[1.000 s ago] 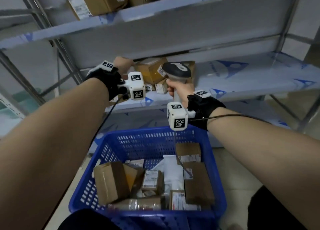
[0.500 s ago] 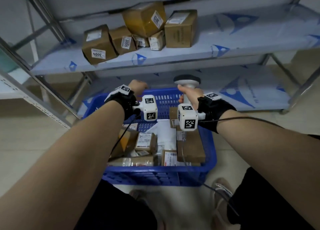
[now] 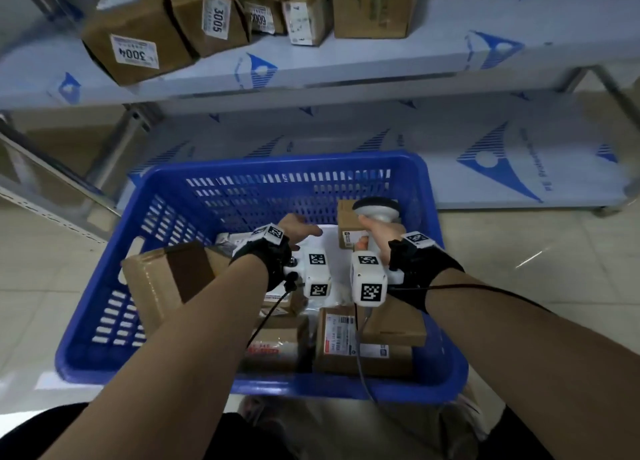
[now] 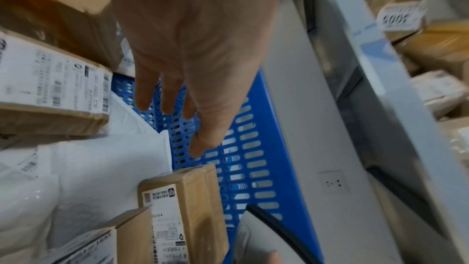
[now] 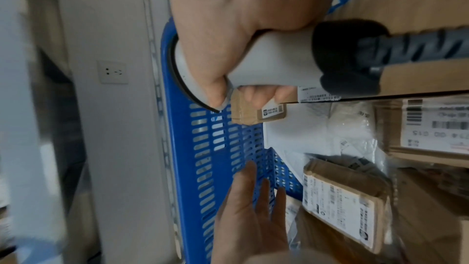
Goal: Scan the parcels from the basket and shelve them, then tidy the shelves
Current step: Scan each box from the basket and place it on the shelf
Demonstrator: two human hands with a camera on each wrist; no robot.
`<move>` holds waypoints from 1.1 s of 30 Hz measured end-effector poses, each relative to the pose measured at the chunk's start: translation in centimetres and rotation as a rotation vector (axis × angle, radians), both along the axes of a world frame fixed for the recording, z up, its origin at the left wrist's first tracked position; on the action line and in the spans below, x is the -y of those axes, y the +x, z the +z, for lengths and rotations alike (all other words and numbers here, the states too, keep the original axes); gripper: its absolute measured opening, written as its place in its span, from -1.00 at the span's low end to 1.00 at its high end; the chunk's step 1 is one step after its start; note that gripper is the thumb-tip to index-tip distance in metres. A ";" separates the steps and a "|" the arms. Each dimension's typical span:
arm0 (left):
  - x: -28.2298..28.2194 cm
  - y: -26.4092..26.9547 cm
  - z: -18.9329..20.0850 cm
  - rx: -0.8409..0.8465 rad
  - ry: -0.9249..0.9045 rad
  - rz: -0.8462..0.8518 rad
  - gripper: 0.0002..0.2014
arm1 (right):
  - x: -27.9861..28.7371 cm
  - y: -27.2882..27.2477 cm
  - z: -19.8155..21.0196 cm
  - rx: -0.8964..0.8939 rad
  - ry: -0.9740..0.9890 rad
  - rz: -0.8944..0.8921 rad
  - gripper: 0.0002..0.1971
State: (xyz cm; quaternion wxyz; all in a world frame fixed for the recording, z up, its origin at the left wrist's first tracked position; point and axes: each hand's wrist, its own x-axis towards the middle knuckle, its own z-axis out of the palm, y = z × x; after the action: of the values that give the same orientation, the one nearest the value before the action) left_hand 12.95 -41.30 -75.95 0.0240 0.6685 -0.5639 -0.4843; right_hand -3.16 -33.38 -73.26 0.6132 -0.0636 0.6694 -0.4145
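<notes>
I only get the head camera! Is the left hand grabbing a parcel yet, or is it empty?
Observer: Empty. In the left wrist view the left hand has straight fingers over the blue basket, holding nothing.
Operator: What's right under its fingers?
Observer: The basket's holey floor, with a white plastic mailer just beside the fingertips.
Operator: And the scanner, is it held tight?
Observer: Yes. The right wrist view shows the right hand wrapped around the scanner handle, thumb along one side.
Operator: Anything behind the basket?
Observer: A white wall socket, visible only from the wrists.
</notes>
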 end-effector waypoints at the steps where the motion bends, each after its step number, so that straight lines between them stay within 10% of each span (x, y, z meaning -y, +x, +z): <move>1: 0.4 -0.6 -0.6 0.013 0.016 -0.039 -0.44 | 0.5 -0.2 -0.6 -0.009 0.009 -0.012 -0.71; 11: 6.0 -6.4 -4.3 0.028 -0.101 -0.404 -0.27 | 3.2 -2.8 -5.2 -0.059 0.101 -0.039 -0.81; 19: 6.1 -9.5 -7.8 0.486 -0.233 -0.661 0.05 | 4.0 -3.1 -7.1 -0.003 0.081 -0.032 -0.78; 33: 5.3 -1.8 -1.2 0.367 -0.071 -0.395 -0.30 | 3.2 -2.1 -1.5 -0.057 -0.035 -0.085 -0.76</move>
State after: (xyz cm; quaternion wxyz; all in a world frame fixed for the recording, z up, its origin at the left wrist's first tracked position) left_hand 11.17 -46.59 -77.17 -0.1500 0.6207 -0.6950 -0.3304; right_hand -5.28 -36.58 -74.75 0.5744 -0.0578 0.6814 -0.4499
